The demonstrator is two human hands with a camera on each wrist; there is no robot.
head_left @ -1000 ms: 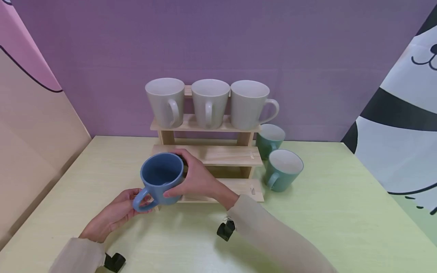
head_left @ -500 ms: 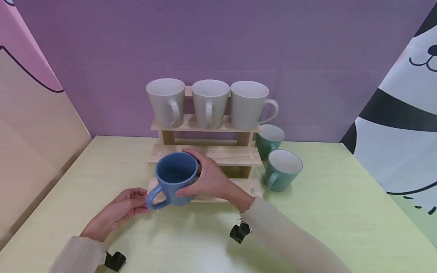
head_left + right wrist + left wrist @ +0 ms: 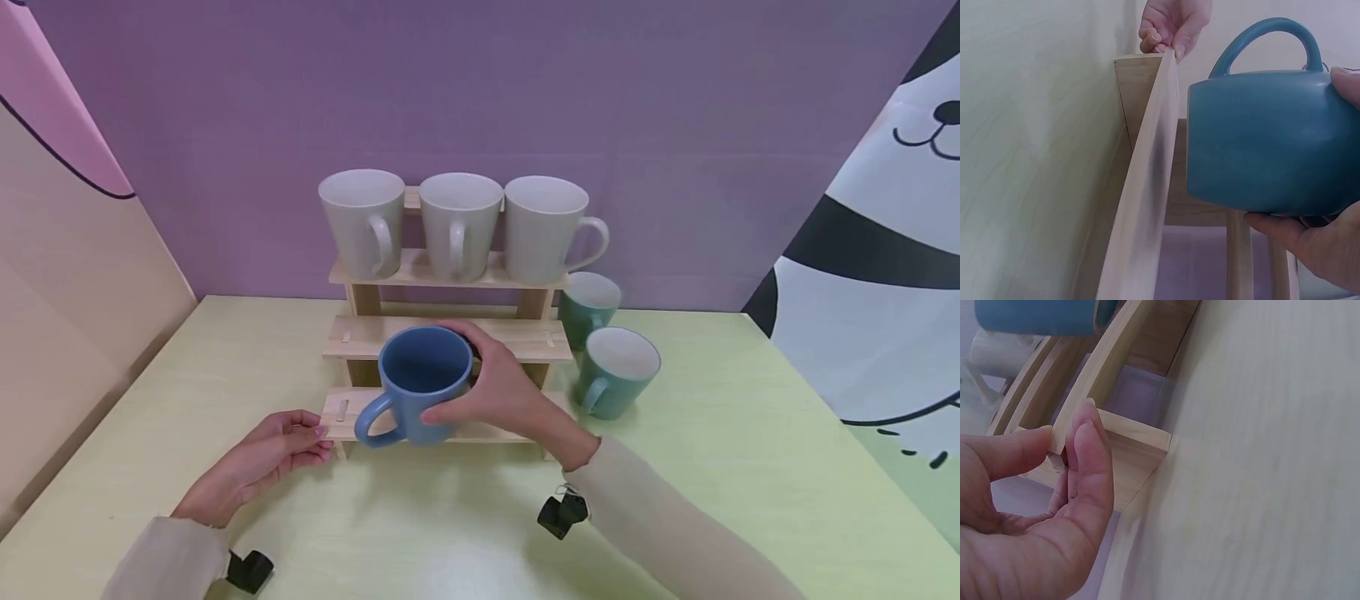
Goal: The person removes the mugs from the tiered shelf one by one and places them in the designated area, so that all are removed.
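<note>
My right hand (image 3: 510, 392) grips a blue mug (image 3: 420, 417) by its side, thumb on the near wall and fingers behind. The mug is upright, its handle pointing left toward me. In the right wrist view a narrow gap shows between the mug's base and the bottom step of the wooden shelf (image 3: 1141, 187). At that step's left end, my left hand (image 3: 262, 458) pinches the board between thumb and fingers, as the left wrist view shows. On the top step stand three white mugs: left (image 3: 352, 225), middle (image 3: 472, 225) and right (image 3: 536, 233).
Two green mugs with white insides stand on the table right of the shelf, one nearer (image 3: 617, 387) and one behind (image 3: 577, 312). The middle step (image 3: 352, 337) holds nothing. A purple backdrop (image 3: 675, 167) rises behind the pale table (image 3: 712, 458).
My right hand has carried the blue mug rightward from the shelf's left end to over the bottom step. The left hand stays at the board's end.
</note>
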